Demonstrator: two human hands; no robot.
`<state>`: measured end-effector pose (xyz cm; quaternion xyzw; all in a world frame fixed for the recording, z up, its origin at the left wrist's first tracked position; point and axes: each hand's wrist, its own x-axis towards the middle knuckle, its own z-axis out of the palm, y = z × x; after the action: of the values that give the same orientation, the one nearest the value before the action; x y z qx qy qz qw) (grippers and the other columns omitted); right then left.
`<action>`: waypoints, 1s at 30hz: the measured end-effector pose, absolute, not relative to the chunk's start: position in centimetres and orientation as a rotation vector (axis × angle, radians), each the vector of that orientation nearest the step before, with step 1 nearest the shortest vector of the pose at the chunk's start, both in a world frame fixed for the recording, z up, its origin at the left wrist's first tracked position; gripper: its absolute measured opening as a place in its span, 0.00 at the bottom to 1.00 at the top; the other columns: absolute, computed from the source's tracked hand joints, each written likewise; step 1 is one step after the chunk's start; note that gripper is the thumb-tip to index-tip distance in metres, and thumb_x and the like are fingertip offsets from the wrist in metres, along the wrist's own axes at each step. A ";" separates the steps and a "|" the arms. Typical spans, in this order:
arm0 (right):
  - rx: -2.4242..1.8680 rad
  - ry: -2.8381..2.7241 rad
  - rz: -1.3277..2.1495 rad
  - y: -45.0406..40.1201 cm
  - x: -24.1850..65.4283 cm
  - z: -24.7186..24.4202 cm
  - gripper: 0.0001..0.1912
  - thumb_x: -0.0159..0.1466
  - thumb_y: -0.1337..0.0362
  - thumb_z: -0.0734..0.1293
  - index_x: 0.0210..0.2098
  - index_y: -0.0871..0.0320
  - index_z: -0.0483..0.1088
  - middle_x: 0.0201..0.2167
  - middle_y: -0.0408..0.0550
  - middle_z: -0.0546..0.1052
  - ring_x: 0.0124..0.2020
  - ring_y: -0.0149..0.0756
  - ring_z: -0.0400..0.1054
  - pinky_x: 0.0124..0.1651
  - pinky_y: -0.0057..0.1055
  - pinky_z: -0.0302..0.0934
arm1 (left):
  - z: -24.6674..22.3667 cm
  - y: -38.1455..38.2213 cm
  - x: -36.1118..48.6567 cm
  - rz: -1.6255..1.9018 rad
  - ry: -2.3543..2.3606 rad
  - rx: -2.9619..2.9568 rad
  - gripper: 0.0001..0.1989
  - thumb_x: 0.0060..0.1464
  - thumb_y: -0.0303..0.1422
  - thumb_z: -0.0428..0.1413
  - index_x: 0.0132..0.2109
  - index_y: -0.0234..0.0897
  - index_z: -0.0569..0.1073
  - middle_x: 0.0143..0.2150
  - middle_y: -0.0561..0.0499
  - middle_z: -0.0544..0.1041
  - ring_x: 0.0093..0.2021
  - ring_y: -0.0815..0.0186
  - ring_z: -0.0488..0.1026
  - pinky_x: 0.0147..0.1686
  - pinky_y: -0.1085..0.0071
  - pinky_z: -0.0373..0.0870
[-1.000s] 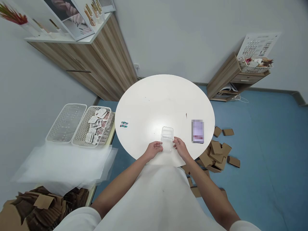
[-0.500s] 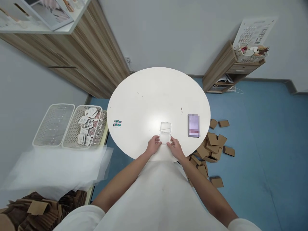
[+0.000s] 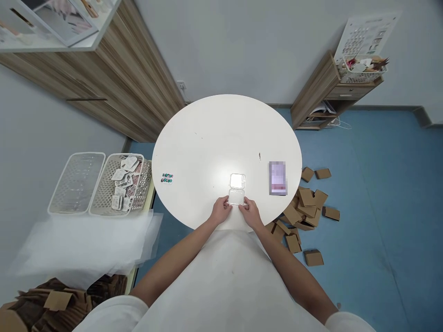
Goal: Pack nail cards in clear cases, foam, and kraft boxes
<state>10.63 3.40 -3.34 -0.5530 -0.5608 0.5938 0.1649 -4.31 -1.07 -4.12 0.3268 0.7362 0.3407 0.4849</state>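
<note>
A small clear plastic case (image 3: 236,197) lies at the near side of the white round table (image 3: 224,129), its lid (image 3: 237,180) swung back away from me. My left hand (image 3: 220,210) grips its left edge between thumb and fingers. On the opposite edge, my right hand (image 3: 251,214) holds it the same way. No contents can be made out inside the clear case. Far to the left on the table sits a small card of green and dark press-on nails (image 3: 166,178), apart from both hands.
A blurred-out phone-like object (image 3: 278,178) lies on the table's right. Cardboard boxes (image 3: 308,207) are heaped on the floor at right. At left stand a white basket of cards (image 3: 117,184), a second basket (image 3: 76,182) and white sheets (image 3: 90,240). Cabinets flank the table.
The view has shifted slightly. Both hands keep hold of the open case, which is tilted a little differently, and its lid now catches bright light.
</note>
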 end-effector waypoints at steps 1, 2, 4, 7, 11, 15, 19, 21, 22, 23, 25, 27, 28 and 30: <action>-1.567 -1.590 1.698 3.6 10.5 -3.3 0.22 0.56 0.56 0.60 0.48 0.54 0.62 0.45 0.51 0.63 0.37 0.36 0.67 0.43 0.37 0.64 | -4.1 -0.9 -4.3 0.833 1.792 0.797 0.22 0.42 0.27 0.55 0.49 0.37 0.67 0.41 0.48 0.67 0.35 0.67 0.67 0.39 0.67 0.66; -1.561 -1.585 1.702 3.8 10.3 -3.2 0.21 0.56 0.56 0.60 0.48 0.54 0.62 0.45 0.50 0.63 0.37 0.36 0.67 0.43 0.37 0.64 | -4.1 -0.7 -4.3 0.836 1.793 0.798 0.22 0.42 0.27 0.55 0.49 0.37 0.67 0.41 0.48 0.67 0.35 0.67 0.67 0.39 0.67 0.66; -1.564 -1.581 1.703 4.1 10.1 -3.1 0.22 0.55 0.57 0.61 0.49 0.54 0.61 0.45 0.51 0.63 0.37 0.36 0.67 0.43 0.36 0.63 | -4.0 -0.4 -4.4 0.846 1.791 0.795 0.23 0.42 0.27 0.55 0.49 0.37 0.67 0.41 0.48 0.67 0.36 0.67 0.67 0.40 0.67 0.66; -1.582 -1.593 1.692 4.6 9.9 -3.1 0.24 0.55 0.57 0.61 0.51 0.55 0.59 0.45 0.51 0.62 0.37 0.35 0.67 0.43 0.35 0.63 | -4.0 0.0 -4.4 0.858 1.792 0.789 0.24 0.42 0.28 0.55 0.50 0.37 0.66 0.42 0.48 0.67 0.36 0.67 0.67 0.40 0.68 0.66; -1.599 -1.598 1.677 4.8 9.8 -3.0 0.25 0.55 0.58 0.61 0.52 0.55 0.59 0.45 0.50 0.62 0.37 0.34 0.67 0.42 0.33 0.63 | -3.9 0.2 -4.4 0.831 1.798 0.810 0.24 0.43 0.28 0.55 0.51 0.37 0.65 0.43 0.47 0.66 0.37 0.68 0.67 0.41 0.68 0.65; -1.620 -1.596 1.664 4.7 9.7 -3.2 0.27 0.54 0.59 0.61 0.53 0.54 0.58 0.46 0.50 0.62 0.39 0.35 0.66 0.44 0.34 0.63 | -4.0 0.2 -4.4 0.824 1.802 0.834 0.23 0.43 0.27 0.54 0.50 0.38 0.65 0.43 0.48 0.66 0.37 0.68 0.67 0.41 0.69 0.66; -1.639 -1.592 1.638 4.4 9.8 -3.8 0.29 0.54 0.59 0.61 0.55 0.54 0.55 0.46 0.51 0.60 0.41 0.35 0.65 0.45 0.34 0.63 | -4.2 0.1 -4.3 0.847 1.812 0.850 0.23 0.44 0.26 0.54 0.50 0.40 0.66 0.41 0.49 0.66 0.36 0.69 0.67 0.40 0.68 0.67; -1.633 -1.588 1.629 4.3 9.8 -4.1 0.30 0.55 0.59 0.61 0.56 0.55 0.54 0.46 0.51 0.60 0.41 0.35 0.65 0.46 0.34 0.63 | -4.3 0.0 -4.3 0.848 1.814 0.854 0.23 0.44 0.26 0.54 0.50 0.39 0.65 0.41 0.48 0.66 0.36 0.69 0.67 0.40 0.68 0.67; -1.624 -1.589 1.627 4.3 9.8 -4.2 0.30 0.55 0.59 0.61 0.56 0.55 0.54 0.46 0.51 0.59 0.41 0.35 0.65 0.46 0.34 0.63 | -4.4 0.0 -4.3 0.845 1.815 0.853 0.23 0.44 0.26 0.54 0.50 0.39 0.65 0.42 0.48 0.65 0.36 0.69 0.67 0.40 0.67 0.67; -1.615 -1.593 1.623 4.2 9.9 -4.3 0.30 0.55 0.59 0.61 0.56 0.55 0.53 0.46 0.51 0.59 0.41 0.35 0.65 0.47 0.34 0.63 | -4.4 -0.1 -4.3 0.842 1.817 0.851 0.24 0.44 0.26 0.54 0.51 0.39 0.64 0.42 0.47 0.65 0.37 0.69 0.67 0.41 0.67 0.67; -1.600 -1.606 1.616 4.2 9.9 -4.5 0.30 0.55 0.59 0.61 0.56 0.55 0.53 0.45 0.51 0.59 0.41 0.34 0.65 0.47 0.34 0.63 | -4.5 -0.1 -4.3 0.833 1.820 0.848 0.25 0.45 0.27 0.54 0.53 0.39 0.63 0.43 0.47 0.64 0.38 0.69 0.67 0.42 0.67 0.67; -1.597 -1.618 1.614 4.2 10.0 -4.6 0.30 0.55 0.60 0.61 0.56 0.55 0.53 0.45 0.51 0.59 0.41 0.34 0.65 0.47 0.34 0.63 | -4.6 -0.2 -4.3 0.823 1.823 0.848 0.26 0.45 0.27 0.54 0.53 0.38 0.62 0.43 0.47 0.64 0.39 0.69 0.67 0.42 0.67 0.67; -1.598 -1.623 1.614 4.2 10.0 -4.7 0.30 0.55 0.60 0.61 0.56 0.55 0.53 0.45 0.51 0.59 0.41 0.34 0.65 0.47 0.34 0.63 | -4.6 -0.2 -4.3 0.820 1.825 0.849 0.26 0.45 0.27 0.54 0.54 0.39 0.61 0.43 0.47 0.64 0.39 0.69 0.67 0.42 0.67 0.67; -1.604 -1.633 1.612 4.2 10.0 -4.7 0.31 0.54 0.60 0.62 0.56 0.55 0.52 0.45 0.51 0.59 0.42 0.34 0.65 0.47 0.34 0.63 | -4.6 -0.3 -4.3 0.817 1.829 0.851 0.26 0.45 0.27 0.54 0.53 0.39 0.62 0.43 0.47 0.64 0.39 0.69 0.67 0.43 0.67 0.67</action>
<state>10.03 4.15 -4.74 -0.5645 -0.5748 0.5674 0.1703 -4.25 -0.33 -4.59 0.3462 0.7444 0.3325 0.4641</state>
